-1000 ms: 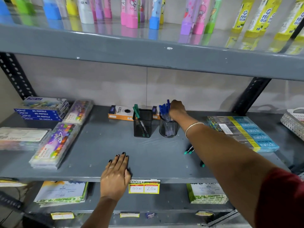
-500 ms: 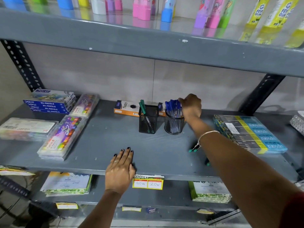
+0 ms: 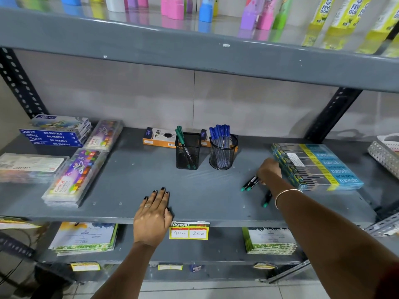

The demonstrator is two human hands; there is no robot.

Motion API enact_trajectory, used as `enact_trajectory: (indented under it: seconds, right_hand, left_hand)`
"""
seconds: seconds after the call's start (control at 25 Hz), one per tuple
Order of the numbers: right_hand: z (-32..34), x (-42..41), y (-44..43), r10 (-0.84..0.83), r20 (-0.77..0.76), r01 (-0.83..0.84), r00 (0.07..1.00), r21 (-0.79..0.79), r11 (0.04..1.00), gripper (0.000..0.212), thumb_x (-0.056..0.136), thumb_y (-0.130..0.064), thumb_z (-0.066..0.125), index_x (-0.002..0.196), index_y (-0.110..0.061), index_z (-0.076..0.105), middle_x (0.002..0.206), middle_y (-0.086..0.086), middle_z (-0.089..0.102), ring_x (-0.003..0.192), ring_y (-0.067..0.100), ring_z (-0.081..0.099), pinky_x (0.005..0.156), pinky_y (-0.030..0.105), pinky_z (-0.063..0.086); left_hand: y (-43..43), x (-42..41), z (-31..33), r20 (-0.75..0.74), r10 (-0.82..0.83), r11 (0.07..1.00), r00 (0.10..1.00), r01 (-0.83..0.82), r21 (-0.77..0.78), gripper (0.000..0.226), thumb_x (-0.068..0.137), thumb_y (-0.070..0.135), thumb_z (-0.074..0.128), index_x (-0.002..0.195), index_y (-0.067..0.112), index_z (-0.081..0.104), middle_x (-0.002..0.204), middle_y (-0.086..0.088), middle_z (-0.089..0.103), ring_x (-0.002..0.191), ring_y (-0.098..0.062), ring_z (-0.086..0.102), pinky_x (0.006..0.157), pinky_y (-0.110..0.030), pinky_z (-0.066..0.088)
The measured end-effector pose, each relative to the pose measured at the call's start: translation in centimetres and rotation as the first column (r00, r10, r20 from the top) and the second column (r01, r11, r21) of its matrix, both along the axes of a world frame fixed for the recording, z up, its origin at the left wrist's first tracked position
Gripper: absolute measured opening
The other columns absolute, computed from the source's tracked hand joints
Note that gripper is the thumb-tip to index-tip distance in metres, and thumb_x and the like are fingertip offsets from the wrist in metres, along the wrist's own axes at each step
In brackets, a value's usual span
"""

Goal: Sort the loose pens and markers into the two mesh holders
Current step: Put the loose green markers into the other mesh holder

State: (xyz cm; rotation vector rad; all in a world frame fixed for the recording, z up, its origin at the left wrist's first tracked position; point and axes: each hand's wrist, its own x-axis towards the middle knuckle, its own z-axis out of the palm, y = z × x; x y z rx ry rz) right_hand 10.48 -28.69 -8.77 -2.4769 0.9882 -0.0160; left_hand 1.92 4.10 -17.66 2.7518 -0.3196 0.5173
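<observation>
A square black mesh holder (image 3: 188,157) with green-capped markers (image 3: 179,134) stands at the back of the grey shelf (image 3: 129,180). Right beside it is a round mesh holder (image 3: 223,157) full of blue pens (image 3: 220,132). Two loose green-capped black markers (image 3: 250,183) lie side by side on the shelf to the right. My right hand (image 3: 269,169) is curled over their far ends. A third loose marker (image 3: 267,199) lies just in front of them, partly behind my wrist. My left hand (image 3: 153,214) rests flat on the shelf's front edge and holds nothing.
A stack of blue-and-yellow boxes (image 3: 317,167) lies just right of my right hand. An orange Trio box (image 3: 157,138) sits behind the holders. Oil pastel boxes (image 3: 54,131) and colour cases (image 3: 75,175) fill the left side. A white basket (image 3: 386,152) is at far right.
My right hand left the round holder of blue pens and came forward and right, down onto the two loose markers. My left hand stayed put.
</observation>
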Motion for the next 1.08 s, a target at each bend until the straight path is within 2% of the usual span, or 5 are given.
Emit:
enact_trajectory:
  seconds: [0.48, 0.64, 0.76, 0.88, 1.08]
  right_hand:
    - [-0.7, -0.5, -0.1, -0.151, 0.075, 0.135, 0.986, 0.186, 0.973, 0.025, 0.085, 0.002, 0.048, 0.102, 0.010, 0.064, 0.105, 0.028, 0.069, 0.099, 0.041, 0.069, 0.086, 0.051, 0.056]
    - [0.1, -1.2, 0.3, -0.184, 0.053, 0.168, 0.981, 0.227, 0.959, 0.015, 0.084, -0.001, 0.054, 0.071, 0.003, 0.059, 0.071, 0.020, 0.065, 0.075, 0.035, 0.071, 0.061, 0.041, 0.059]
    - [0.3, -0.1, -0.5, -0.217, 0.108, 0.181, 0.970, 0.274, 0.945, 0.014, 0.072, -0.006, 0.064, 0.083, 0.002, 0.065, 0.088, 0.020, 0.069, 0.069, 0.031, 0.070, 0.052, 0.033, 0.052]
    - [3.8, -0.4, 1.1, -0.203, 0.209, 0.142, 0.957, 0.271, 0.952, 0.010, 0.073, -0.008, 0.065, 0.080, -0.001, 0.065, 0.076, 0.017, 0.062, 0.046, 0.020, 0.060, 0.047, 0.023, 0.042]
    - [11.1, 1.8, 7.5, -0.053, 0.513, -0.048, 0.857, 0.180, 0.982, 0.031, 0.084, -0.013, 0.062, 0.112, 0.000, 0.067, 0.113, 0.022, 0.070, 0.104, 0.032, 0.068, 0.081, 0.031, 0.053]
  left_hand:
    - [0.0, -0.1, 0.3, -0.020, 0.007, 1.000, 1.000, -0.007, 0.012, 0.051, 0.081, 0.024, 0.033, 0.111, 0.002, 0.068, 0.115, -0.013, 0.066, 0.104, -0.030, 0.063, 0.098, -0.034, 0.027]
    - [0.0, -0.1, 0.4, -0.023, 0.008, 1.000, 1.000, -0.008, 0.009, 0.051, 0.081, 0.024, 0.033, 0.111, 0.002, 0.068, 0.115, -0.013, 0.066, 0.104, -0.030, 0.063, 0.098, -0.034, 0.027]
    - [0.0, -0.1, 0.3, -0.036, 0.009, 1.000, 0.999, -0.008, 0.014, 0.051, 0.081, 0.024, 0.033, 0.111, 0.003, 0.068, 0.115, -0.012, 0.066, 0.104, -0.030, 0.063, 0.098, -0.034, 0.027]
    - [0.0, -0.1, 0.3, -0.051, 0.007, 1.000, 0.999, -0.007, 0.013, 0.051, 0.081, 0.024, 0.033, 0.112, 0.003, 0.068, 0.115, -0.011, 0.066, 0.104, -0.029, 0.063, 0.098, -0.034, 0.027]
    - [0.0, -0.1, 0.3, -0.056, 0.008, 1.000, 0.998, -0.008, -0.001, 0.051, 0.081, 0.025, 0.033, 0.111, 0.004, 0.068, 0.115, -0.011, 0.066, 0.105, -0.029, 0.063, 0.098, -0.033, 0.027]
